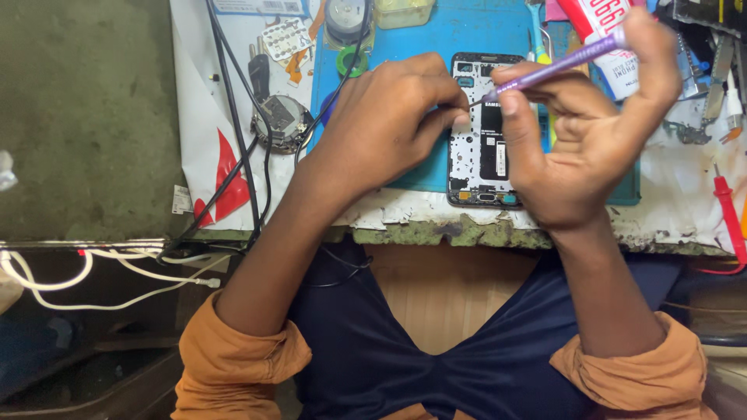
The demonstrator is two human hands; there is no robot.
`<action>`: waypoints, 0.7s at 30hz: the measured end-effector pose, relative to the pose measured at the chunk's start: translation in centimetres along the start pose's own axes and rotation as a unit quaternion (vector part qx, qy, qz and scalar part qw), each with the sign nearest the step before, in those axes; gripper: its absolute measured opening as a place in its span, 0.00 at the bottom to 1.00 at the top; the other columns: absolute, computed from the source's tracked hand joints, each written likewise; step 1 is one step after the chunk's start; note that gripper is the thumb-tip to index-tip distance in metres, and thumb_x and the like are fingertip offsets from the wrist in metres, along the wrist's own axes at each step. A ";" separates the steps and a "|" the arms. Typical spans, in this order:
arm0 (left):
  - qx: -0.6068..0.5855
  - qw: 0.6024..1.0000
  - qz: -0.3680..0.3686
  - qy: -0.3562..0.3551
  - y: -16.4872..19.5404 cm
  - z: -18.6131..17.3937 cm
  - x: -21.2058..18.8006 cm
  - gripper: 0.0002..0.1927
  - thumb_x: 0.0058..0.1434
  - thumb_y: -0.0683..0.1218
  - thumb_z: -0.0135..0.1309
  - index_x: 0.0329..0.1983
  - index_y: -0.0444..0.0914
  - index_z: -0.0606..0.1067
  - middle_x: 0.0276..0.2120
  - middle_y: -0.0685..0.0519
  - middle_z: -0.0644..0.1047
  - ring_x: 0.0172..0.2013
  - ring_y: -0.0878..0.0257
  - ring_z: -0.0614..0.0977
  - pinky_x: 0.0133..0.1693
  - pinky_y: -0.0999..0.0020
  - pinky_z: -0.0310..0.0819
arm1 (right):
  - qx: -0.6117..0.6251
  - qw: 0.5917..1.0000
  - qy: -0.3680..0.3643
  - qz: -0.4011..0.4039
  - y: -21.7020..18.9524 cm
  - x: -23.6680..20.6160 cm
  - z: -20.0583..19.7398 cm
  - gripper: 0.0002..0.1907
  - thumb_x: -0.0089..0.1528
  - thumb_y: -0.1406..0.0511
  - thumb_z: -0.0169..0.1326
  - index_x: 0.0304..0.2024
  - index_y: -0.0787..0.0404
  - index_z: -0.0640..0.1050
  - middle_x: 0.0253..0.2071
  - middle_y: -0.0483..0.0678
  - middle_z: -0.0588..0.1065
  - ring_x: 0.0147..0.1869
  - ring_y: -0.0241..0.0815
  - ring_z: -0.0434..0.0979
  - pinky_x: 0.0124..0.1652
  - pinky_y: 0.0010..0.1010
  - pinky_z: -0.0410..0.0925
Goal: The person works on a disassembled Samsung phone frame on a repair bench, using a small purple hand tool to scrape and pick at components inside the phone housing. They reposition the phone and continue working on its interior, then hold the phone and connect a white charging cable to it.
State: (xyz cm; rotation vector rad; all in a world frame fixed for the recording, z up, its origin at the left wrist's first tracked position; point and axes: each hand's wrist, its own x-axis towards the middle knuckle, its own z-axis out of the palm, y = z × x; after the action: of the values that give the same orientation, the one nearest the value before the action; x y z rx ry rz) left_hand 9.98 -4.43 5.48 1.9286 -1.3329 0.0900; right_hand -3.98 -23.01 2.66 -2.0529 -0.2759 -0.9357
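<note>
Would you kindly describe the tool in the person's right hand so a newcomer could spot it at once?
Start at the blue work mat on the bench; an opened phone lies on its near edge. The right hand holds a slim purple screwdriver slanting down to the phone. Unlike the red probe nearby, it is purple and in hand.

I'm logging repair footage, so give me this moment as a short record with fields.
Setting: blue mat on a worn workbench
Item: opened phone, back cover off, lying flat
Left hand: fingertips pressed on the phone's left edge
Right hand: holds purple screwdriver, tip at the phone's upper part
Nearby: black cables, red probe
</note>
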 end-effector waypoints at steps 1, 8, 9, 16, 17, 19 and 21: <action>-0.002 1.000 0.011 0.014 0.1 -0.2 0.0 0.06 0.64 0.47 0.63 0.40 0.40 0.81 0.37 0.50 0.78 0.37 0.47 0.82 0.37 0.52 0.73 | 0.014 0.999 0.036 0.003 -0.1 0.0 -0.1 0.40 0.77 0.83 0.54 0.76 0.53 0.46 0.75 0.47 0.53 0.58 0.47 0.80 0.56 0.28 0.76; 0.166 0.986 -0.012 -0.019 3.4 -4.4 -3.6 0.11 0.56 0.38 0.58 0.43 0.38 0.79 0.39 0.47 0.76 0.34 0.46 0.82 0.30 0.51 0.72 | -0.018 0.998 0.054 0.001 -0.5 0.9 -0.3 0.36 0.79 0.84 0.52 0.76 0.57 0.48 0.73 0.55 0.56 0.56 0.46 0.78 0.55 0.28 0.74; 0.167 0.985 -0.031 -0.020 3.9 -4.7 -4.6 0.11 0.57 0.39 0.58 0.43 0.39 0.79 0.39 0.48 0.76 0.34 0.47 0.82 0.30 0.52 0.72 | -0.030 0.999 0.037 -0.001 -0.5 1.0 -0.4 0.35 0.79 0.84 0.51 0.76 0.58 0.48 0.73 0.56 0.57 0.56 0.46 0.78 0.55 0.28 0.74; 0.144 0.988 -0.053 0.026 3.4 -3.6 -7.2 0.07 0.63 0.43 0.60 0.44 0.40 0.79 0.39 0.51 0.76 0.34 0.51 0.83 0.31 0.55 0.74 | -0.050 0.997 -0.016 0.063 -0.2 0.3 -3.5 0.32 0.81 0.82 0.52 0.78 0.61 0.51 0.68 0.55 0.69 0.57 0.43 0.79 0.58 0.27 0.73; 0.135 0.989 -0.050 0.029 3.3 -3.4 -7.2 0.07 0.64 0.43 0.60 0.45 0.40 0.79 0.39 0.51 0.76 0.34 0.51 0.83 0.31 0.55 0.74 | -0.035 0.997 -0.018 0.072 0.0 0.1 -3.7 0.32 0.80 0.82 0.52 0.77 0.61 0.51 0.67 0.54 0.70 0.57 0.43 0.80 0.58 0.27 0.74; 0.142 0.988 -0.046 0.036 3.1 -3.2 -7.2 0.06 0.65 0.43 0.60 0.44 0.40 0.79 0.39 0.51 0.76 0.34 0.52 0.83 0.31 0.56 0.74 | -0.012 0.996 -0.015 0.087 0.3 -0.3 -3.8 0.31 0.80 0.81 0.52 0.76 0.61 0.52 0.66 0.53 0.71 0.56 0.43 0.79 0.57 0.28 0.74; 0.138 0.989 -0.042 0.042 3.1 -3.1 -7.1 0.06 0.66 0.43 0.60 0.44 0.40 0.80 0.39 0.52 0.76 0.34 0.52 0.83 0.31 0.57 0.75 | -0.005 0.996 -0.014 0.088 0.4 -0.5 -3.8 0.30 0.80 0.82 0.52 0.76 0.61 0.52 0.66 0.54 0.69 0.55 0.43 0.79 0.57 0.29 0.74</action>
State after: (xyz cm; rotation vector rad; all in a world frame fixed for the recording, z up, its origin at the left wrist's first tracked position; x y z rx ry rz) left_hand 5.33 2.54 6.10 2.1827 -1.2336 0.3268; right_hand -6.12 -26.14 3.42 -2.0637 -0.1025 -0.8032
